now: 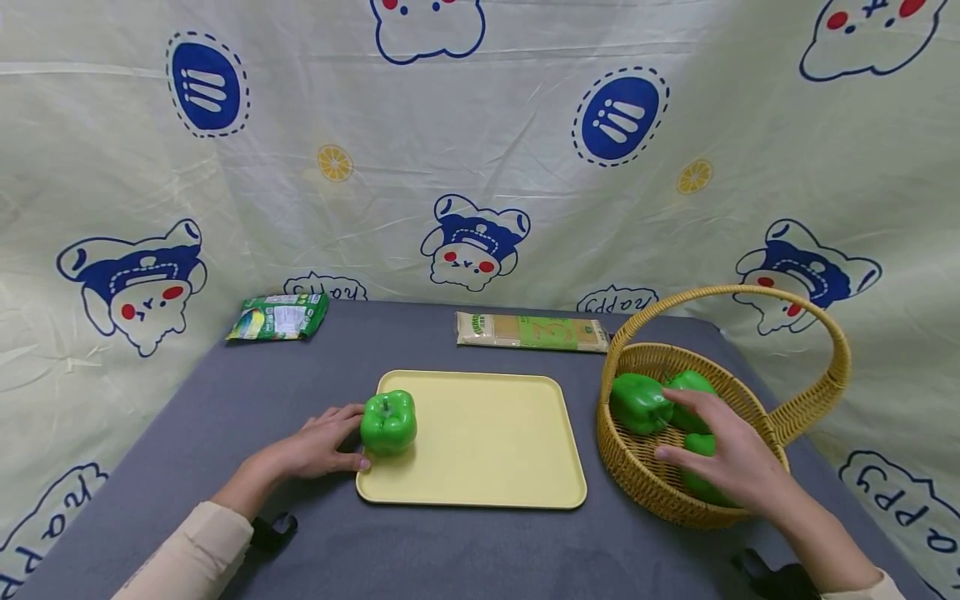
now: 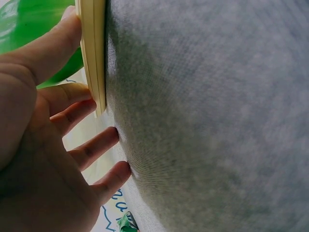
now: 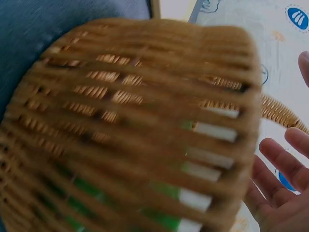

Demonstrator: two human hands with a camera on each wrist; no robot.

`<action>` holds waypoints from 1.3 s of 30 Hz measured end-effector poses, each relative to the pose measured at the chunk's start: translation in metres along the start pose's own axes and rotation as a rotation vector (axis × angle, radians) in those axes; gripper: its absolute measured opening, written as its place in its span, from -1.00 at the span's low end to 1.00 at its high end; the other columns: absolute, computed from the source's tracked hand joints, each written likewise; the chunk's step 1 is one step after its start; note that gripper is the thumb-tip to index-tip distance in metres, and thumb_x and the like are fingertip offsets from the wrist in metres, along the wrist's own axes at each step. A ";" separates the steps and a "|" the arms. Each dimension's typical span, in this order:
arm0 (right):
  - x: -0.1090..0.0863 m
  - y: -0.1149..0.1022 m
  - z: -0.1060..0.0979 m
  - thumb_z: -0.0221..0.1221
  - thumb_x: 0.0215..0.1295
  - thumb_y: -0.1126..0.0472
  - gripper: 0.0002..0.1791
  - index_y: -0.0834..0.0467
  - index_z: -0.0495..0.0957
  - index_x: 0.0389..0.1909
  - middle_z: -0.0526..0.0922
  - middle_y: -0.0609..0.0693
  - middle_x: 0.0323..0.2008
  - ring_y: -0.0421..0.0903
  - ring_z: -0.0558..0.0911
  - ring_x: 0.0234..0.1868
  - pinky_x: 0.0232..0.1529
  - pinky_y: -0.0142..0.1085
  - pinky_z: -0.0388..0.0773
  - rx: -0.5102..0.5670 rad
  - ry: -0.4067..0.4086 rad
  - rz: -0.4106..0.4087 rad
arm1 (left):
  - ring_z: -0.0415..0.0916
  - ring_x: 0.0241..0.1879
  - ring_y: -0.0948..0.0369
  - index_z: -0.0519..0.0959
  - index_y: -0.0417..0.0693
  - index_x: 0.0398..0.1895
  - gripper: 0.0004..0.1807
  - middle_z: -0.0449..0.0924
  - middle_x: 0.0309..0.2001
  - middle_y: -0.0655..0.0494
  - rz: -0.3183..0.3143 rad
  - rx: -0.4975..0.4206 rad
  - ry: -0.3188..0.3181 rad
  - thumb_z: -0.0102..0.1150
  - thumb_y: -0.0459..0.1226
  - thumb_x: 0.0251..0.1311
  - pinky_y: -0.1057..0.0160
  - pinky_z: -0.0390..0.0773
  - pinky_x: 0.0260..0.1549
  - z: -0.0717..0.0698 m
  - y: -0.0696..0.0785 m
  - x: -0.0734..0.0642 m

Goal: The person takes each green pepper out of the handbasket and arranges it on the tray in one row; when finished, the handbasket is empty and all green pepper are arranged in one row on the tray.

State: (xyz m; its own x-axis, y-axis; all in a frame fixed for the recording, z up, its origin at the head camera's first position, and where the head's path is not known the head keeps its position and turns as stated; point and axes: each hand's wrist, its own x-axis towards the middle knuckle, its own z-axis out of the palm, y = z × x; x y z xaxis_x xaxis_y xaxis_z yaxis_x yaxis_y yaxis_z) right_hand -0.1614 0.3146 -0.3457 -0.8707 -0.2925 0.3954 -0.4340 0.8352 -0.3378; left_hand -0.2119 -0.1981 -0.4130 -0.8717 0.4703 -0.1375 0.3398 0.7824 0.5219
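My left hand (image 1: 326,444) rests at the left edge of a pale yellow tray (image 1: 487,442). In the left wrist view, thumb and fingers of the left hand (image 2: 53,130) touch the tray rim (image 2: 92,53), while other fingertips press the cloth. A green bell pepper (image 1: 388,423) stands on the tray's left end, beside those fingers. Over a wicker basket (image 1: 609,442) hovers my right hand (image 1: 738,458), its fingers spread and holding nothing. Three green bell peppers (image 1: 639,404) lie inside, one partly covered by that hand. Basket weave (image 3: 145,96) fills much of the right wrist view.
A green snack packet (image 1: 279,317) lies at the back left of the grey table (image 1: 480,550). Behind the tray is a long pack of noodles (image 1: 532,332). The basket's tall handle (image 1: 817,333) arches up beyond the right hand. A printed curtain (image 1: 480,142) hangs behind.
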 end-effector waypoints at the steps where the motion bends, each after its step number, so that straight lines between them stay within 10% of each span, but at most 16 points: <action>1: -0.001 0.002 0.000 0.44 -0.07 0.04 -0.17 0.14 0.35 0.26 0.44 0.25 0.16 0.28 0.38 0.17 -0.05 0.25 0.34 -0.003 -0.003 0.006 | 0.12 0.32 -0.12 0.28 -0.16 0.34 -0.19 0.22 0.35 -0.09 0.000 -0.001 0.001 0.26 0.05 0.10 -0.32 0.06 0.21 0.000 0.000 0.000; 25: -0.018 0.044 -0.012 0.36 0.04 -0.09 -0.23 0.23 0.37 0.21 0.46 0.30 0.08 0.25 0.48 0.03 -0.13 0.17 0.44 -0.083 -0.172 0.159 | 0.13 0.32 -0.18 0.26 -0.20 0.35 -0.17 0.21 0.36 -0.13 0.039 0.014 0.017 0.25 0.05 0.11 -0.36 0.08 0.16 0.001 -0.001 -0.003; 39: -0.023 0.056 -0.009 0.34 0.01 -0.19 -0.24 0.21 0.44 0.13 0.51 0.27 0.01 0.06 0.50 -0.12 -0.32 -0.19 0.38 -0.139 -0.261 0.184 | 0.11 0.33 -0.18 0.26 -0.19 0.35 -0.17 0.20 0.36 -0.13 0.032 0.006 0.012 0.25 0.05 0.11 -0.35 0.08 0.16 0.000 0.000 -0.003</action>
State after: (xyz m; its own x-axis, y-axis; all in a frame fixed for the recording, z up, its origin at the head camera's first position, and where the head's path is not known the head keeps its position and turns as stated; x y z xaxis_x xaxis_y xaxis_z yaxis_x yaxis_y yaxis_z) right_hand -0.1632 0.3725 -0.3660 -0.9691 -0.2250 0.1008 -0.2438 0.9352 -0.2567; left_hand -0.2096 -0.1996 -0.4126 -0.8646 0.4901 -0.1112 0.3692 0.7695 0.5211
